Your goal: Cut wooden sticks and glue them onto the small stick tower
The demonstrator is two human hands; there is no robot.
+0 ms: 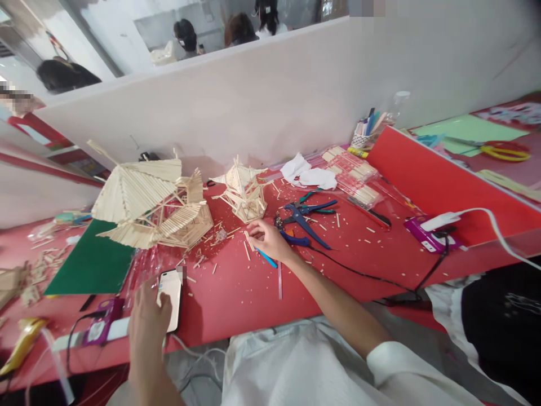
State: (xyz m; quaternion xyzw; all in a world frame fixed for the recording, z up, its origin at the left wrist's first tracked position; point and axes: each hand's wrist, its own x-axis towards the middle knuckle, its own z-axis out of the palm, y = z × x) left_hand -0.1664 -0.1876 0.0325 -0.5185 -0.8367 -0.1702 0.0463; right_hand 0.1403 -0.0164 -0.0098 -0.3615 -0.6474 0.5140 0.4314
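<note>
My left hand is at the left edge of a phone near the table's front, its fingers curled and the thumb over the lit screen. With fingertips pinched, my right hand is on a short thin wooden stick; the pinch itself is small and partly hidden. Just beyond it stands a small stick-built model with a pointed roof. A larger stick model with broad slatted roofs is to the left. Beside my right hand lie a blue glue gun and blue-handled pliers.
Stick offcuts litter the red table. Wrapped stick bundles, white tissue and a red board are at right. A green board and purple power strip are at left. Other people sit beyond the partition.
</note>
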